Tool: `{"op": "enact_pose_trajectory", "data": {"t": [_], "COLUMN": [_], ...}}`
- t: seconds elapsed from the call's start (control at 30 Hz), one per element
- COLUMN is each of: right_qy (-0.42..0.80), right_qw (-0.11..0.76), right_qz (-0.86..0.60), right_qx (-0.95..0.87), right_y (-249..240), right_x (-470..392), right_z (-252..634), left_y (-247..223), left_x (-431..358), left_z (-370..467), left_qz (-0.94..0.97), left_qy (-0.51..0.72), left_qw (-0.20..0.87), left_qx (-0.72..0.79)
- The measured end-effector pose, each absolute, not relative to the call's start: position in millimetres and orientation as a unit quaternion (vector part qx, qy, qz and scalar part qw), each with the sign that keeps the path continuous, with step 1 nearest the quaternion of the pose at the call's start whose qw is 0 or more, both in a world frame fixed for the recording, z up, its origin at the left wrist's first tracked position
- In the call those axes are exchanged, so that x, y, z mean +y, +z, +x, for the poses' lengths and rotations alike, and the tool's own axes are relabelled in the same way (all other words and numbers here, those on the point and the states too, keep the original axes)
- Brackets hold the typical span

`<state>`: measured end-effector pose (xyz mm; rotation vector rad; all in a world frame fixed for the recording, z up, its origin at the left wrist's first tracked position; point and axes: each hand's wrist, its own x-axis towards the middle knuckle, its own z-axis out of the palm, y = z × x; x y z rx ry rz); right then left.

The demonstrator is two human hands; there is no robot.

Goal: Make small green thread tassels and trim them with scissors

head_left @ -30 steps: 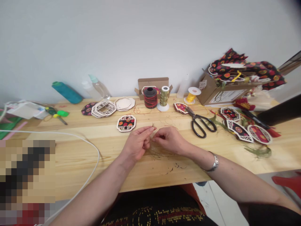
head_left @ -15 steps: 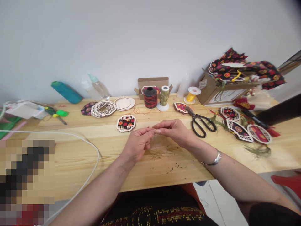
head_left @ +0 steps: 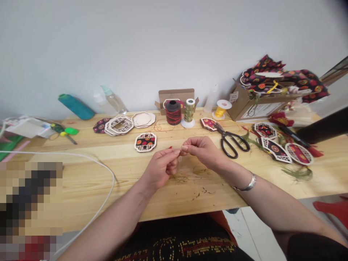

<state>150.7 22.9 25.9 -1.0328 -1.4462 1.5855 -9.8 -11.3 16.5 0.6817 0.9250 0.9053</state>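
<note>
Above the middle of the table, my left hand (head_left: 162,167) is closed in a pinch, thumb on forefinger, with a tiny red bit (head_left: 170,147) showing at its fingertips. My right hand (head_left: 202,151) pinches just beside it, the fingertips of both hands almost touching. Thin olive thread (head_left: 181,178) shows under the left hand; the part between the fingers is too small to see clearly. A wooden-framed patterned piece (head_left: 145,142) lies flat behind my left hand. To the right of my right hand rest black-handled scissors (head_left: 228,141), blades on a fan-shaped piece (head_left: 208,124).
Behind the hands stand a red-black cord spool (head_left: 173,114), an olive thread spool (head_left: 189,112) and a yellow spool (head_left: 223,109). Stacked frames (head_left: 119,125) lie left. A cardboard box (head_left: 258,105) with patterned cloth and several finished pieces (head_left: 299,154) are right. A white cable (head_left: 108,172) curves at left.
The right fingertips have moved slightly right, and a small gap has opened between the two hands' pinches. The left fingers are curled a little more. Things on the table stay put.
</note>
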Motion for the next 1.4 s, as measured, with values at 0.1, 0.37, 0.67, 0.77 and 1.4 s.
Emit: {"op": "enact_pose_trajectory", "data": {"t": [0.1, 0.37, 0.67, 0.77, 1.4], "right_qy": [0.593, 0.573, 0.57, 0.569, 0.551], "right_qw": [0.381, 0.388, 0.396, 0.388, 0.395], "right_qz": [-0.416, -0.423, -0.421, -0.421, -0.392], "right_qx": [-0.574, -0.585, -0.584, -0.591, -0.622], "right_y": [24, 26, 25, 26, 32], "right_x": [24, 24, 24, 24, 17], "right_z": [152, 151, 151, 152, 148], "left_y": [17, 14, 14, 13, 5], "left_x": [-10, -10, -10, -11, -11], "left_z": [-10, -9, -7, -7, -13], "left_qz": [0.283, 0.274, 0.298, 0.324, 0.626], "left_qy": [0.402, 0.384, 0.406, 0.41, 0.473], "left_qw": [0.767, 0.783, 0.759, 0.741, 0.433], "left_qx": [0.413, 0.405, 0.412, 0.421, 0.444]}}
